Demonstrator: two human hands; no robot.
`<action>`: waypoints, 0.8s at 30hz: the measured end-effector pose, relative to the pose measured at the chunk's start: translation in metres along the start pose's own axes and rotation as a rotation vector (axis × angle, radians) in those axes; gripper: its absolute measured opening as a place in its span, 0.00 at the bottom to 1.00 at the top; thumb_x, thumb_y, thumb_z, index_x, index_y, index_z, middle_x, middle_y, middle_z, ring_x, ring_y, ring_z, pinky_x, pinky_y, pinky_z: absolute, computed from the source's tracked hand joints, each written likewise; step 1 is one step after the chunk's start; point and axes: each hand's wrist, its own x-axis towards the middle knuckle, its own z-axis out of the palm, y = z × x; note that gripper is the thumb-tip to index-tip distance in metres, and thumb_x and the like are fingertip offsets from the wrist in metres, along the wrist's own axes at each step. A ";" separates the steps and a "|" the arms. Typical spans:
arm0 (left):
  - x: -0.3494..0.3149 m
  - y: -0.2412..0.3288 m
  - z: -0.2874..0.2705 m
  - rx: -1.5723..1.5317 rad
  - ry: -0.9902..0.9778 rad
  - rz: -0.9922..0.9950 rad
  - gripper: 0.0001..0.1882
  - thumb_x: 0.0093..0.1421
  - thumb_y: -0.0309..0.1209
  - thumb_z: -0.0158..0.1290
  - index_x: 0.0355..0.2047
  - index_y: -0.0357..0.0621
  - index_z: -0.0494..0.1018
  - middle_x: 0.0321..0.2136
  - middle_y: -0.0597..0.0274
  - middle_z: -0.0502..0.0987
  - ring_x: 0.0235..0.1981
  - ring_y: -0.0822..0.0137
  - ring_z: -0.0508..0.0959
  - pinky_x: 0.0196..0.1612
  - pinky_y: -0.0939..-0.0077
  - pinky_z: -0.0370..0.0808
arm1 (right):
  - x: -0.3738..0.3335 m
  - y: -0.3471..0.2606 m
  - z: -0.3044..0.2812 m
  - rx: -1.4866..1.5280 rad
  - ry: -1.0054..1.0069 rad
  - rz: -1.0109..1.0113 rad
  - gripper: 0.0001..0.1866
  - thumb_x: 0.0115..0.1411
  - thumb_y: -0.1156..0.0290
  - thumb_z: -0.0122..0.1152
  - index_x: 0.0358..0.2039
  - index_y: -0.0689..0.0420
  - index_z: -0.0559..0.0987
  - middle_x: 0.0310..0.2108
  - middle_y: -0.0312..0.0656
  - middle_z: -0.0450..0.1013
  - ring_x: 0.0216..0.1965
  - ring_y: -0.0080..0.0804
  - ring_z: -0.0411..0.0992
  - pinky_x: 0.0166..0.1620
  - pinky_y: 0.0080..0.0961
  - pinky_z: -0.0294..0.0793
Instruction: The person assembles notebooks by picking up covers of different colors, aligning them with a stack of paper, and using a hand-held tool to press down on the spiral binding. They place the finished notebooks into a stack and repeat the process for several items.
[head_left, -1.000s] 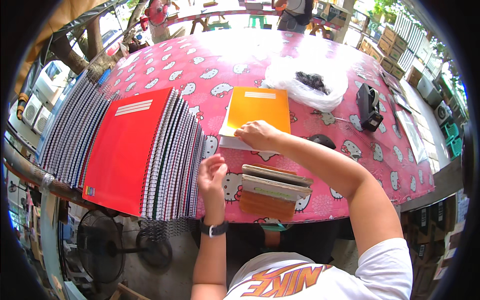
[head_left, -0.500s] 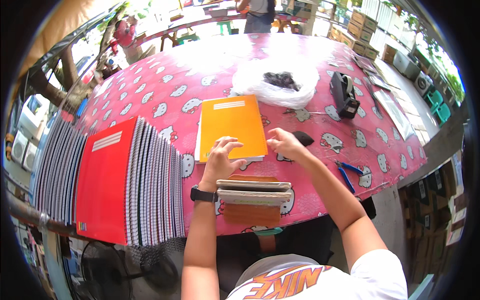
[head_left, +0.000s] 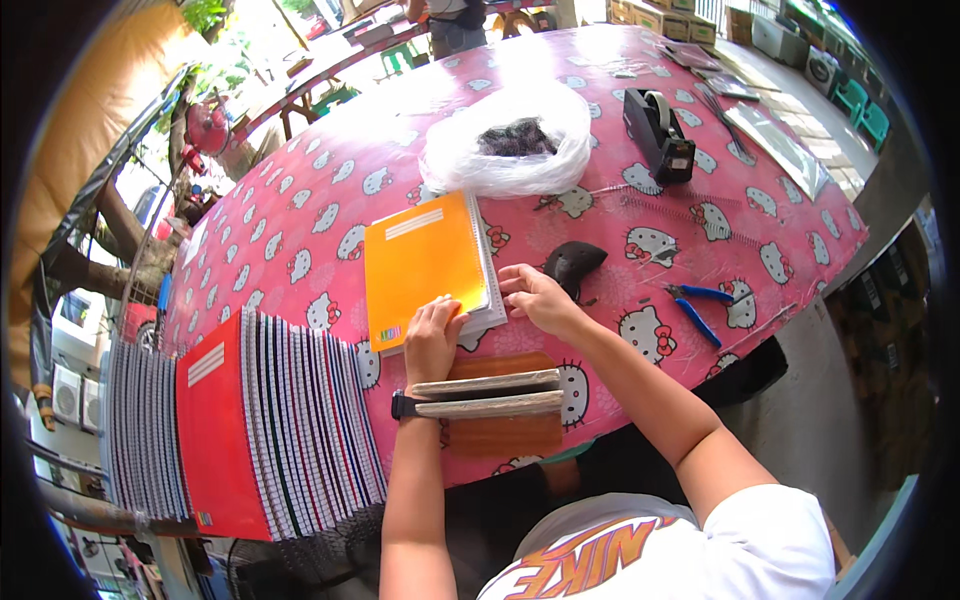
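Observation:
An orange spiral notebook [head_left: 415, 255] lies at a slant in the middle of the table, its coil along the right edge and white pages showing below the cover. My left hand [head_left: 435, 335] is closed over its lower right corner. At the coil edge, my right hand [head_left: 540, 302] has its bent fingertips against the notebook. Just in front of my hands is a brown wooden base [head_left: 500, 437] with two pale slabs [head_left: 490, 393] standing on edge. A black curved object [head_left: 575, 268], whose kind I cannot make out, lies beyond my right hand.
Spiral notebooks with a red cover [head_left: 215, 430] in front stand packed at the left. Blue-handled pliers [head_left: 700, 312], a loose coil [head_left: 690, 210] and a black tape dispenser [head_left: 660, 145] lie to the right. A white plastic bag [head_left: 450, 160] with dark contents sits farther back.
The notebook has turned slightly, and its coil edge and pages show more. My right hand has come in from beside it to touch that edge. The view has shifted too.

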 end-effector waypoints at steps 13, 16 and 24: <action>-0.005 0.004 0.001 -0.024 0.136 -0.209 0.07 0.61 0.29 0.47 0.38 0.42 0.70 0.33 0.51 0.76 0.33 0.50 0.78 0.35 0.62 0.74 | 0.006 0.007 0.017 0.621 0.092 -0.002 0.21 0.55 0.78 0.58 0.49 0.61 0.66 0.39 0.41 0.71 0.39 0.27 0.70 0.42 0.24 0.74; -0.007 0.002 0.001 0.026 0.153 -0.211 0.06 0.62 0.29 0.46 0.38 0.42 0.69 0.33 0.51 0.76 0.32 0.50 0.78 0.33 0.61 0.74 | 0.014 0.011 0.019 0.808 0.045 0.120 0.22 0.55 0.76 0.61 0.49 0.61 0.66 0.38 0.41 0.71 0.40 0.28 0.71 0.41 0.25 0.75; -0.010 -0.003 0.003 0.021 0.160 -0.232 0.08 0.64 0.31 0.43 0.41 0.43 0.66 0.34 0.49 0.75 0.33 0.47 0.77 0.33 0.58 0.73 | 0.022 0.009 0.031 0.985 -0.041 0.089 0.22 0.54 0.74 0.63 0.48 0.61 0.66 0.38 0.42 0.71 0.36 0.29 0.74 0.39 0.24 0.77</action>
